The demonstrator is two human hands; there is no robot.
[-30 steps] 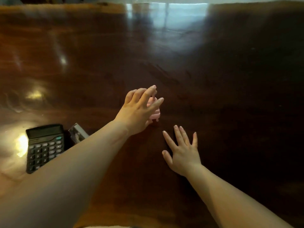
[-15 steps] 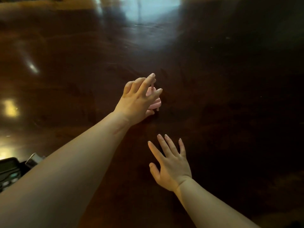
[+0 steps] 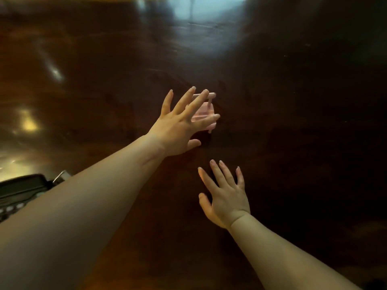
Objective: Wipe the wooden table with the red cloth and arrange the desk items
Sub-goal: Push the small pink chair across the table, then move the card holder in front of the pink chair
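The wooden table (image 3: 293, 101) fills the whole view: dark, glossy boards with a pale window glare at 12 o'clock and 2 smaller warm glints near 9 o'clock. No more of the room shows than those reflections. The red cloth is not in view, so the step in hand looks like the arranging part of the task, not the wiping.

The left arm crosses from 8 o'clock to the middle, and the left hand (image 3: 178, 126) is spread wide, fingers straight and fanned, over a small pink item (image 3: 206, 108). That item stands on the table at about 2 o'clock of the palm, and a thin bar of it shows past the fingertips. I cannot tell whether the fingers touch it or are just above it. The right hand (image 3: 227, 197) lies at 5 o'clock of the left one, also open, its fingers splayed low over the wood and holding nothing.

A black calculator (image 3: 18, 191) sits at 8 o'clock, partly hidden by the left forearm, with a small metal thing (image 3: 61, 175) just beside its far corner; it is too cut off to name.

To do this well, the left hand should probably close on the pink body from both sides, not on the thin bar, which looks flimsy. The polished top seems slippery, so a light piece could skid if nudged; lifting it would be safer than sliding. The right hand is near enough to steady it.
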